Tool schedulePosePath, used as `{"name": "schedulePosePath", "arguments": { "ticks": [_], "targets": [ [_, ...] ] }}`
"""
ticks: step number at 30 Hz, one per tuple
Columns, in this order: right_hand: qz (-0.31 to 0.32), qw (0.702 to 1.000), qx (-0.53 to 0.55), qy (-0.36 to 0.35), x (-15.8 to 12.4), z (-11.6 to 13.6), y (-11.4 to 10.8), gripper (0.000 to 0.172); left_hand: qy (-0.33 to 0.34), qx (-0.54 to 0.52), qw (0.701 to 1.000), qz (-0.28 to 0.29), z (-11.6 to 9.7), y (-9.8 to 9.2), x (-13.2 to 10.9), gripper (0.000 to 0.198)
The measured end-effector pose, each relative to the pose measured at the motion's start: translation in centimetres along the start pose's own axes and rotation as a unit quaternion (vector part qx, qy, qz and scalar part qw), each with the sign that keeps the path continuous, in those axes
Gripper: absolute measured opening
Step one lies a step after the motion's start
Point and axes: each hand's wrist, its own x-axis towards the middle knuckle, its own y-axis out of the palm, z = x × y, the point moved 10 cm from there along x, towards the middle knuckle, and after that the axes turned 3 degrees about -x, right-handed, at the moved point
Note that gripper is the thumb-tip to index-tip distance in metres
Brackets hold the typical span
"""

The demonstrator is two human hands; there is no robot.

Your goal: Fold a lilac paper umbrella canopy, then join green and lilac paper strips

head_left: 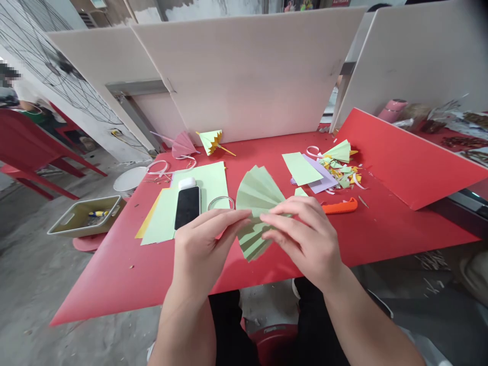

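A pleated light-green paper fan (260, 188) is held up over the front of the red table, its folds spread above and below my fingers. My left hand (209, 236) pinches its left side, fingers pressed together. On the other side, my right hand (305, 231) has its thumb and fingers closed on the pleats. Just behind the left hand lies a silver ring-shaped band (221, 203). An orange cutter (340, 206) rests on the table to the right of my right hand.
Left on the red table (125, 284) are a phone (187, 207), a white case (187, 183) and green sheets (214, 178). Small paper umbrellas (209, 141) stand behind. At right lie a purple sheet (324, 178) and paper scraps (346, 175). White boards (244, 76) wall the back.
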Motion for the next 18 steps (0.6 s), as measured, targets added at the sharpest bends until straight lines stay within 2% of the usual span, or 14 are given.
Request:
{"name": "schedulePosePath", "arguments": {
  "ticks": [4,7,10,14,18],
  "targets": [
    [-0.011,1.0,-0.01,0.004,-0.1,-0.3,0.2,0.022,0.042,0.001,0.999,-0.009,-1.1,0.3,-0.2,0.015],
    [-0.028,0.999,-0.015,0.008,-0.3,-0.4,0.2,0.019,0.059,0.01,0.998,-0.018,-1.7,0.5,-0.3,0.015],
    [-0.036,0.999,-0.011,0.021,-0.4,-0.5,0.2,0.011,0.049,0.036,0.997,-0.043,-1.8,0.4,-0.4,0.014],
    [-0.026,0.998,0.025,0.048,-0.2,-0.8,0.3,0.003,0.011,0.007,0.998,-0.063,-1.2,0.1,-0.4,0.016],
    [-0.004,0.997,0.046,0.063,0.0,-0.9,0.7,0.012,0.026,-0.004,0.998,-0.064,-1.5,0.1,-0.5,0.021]
  ]
}}
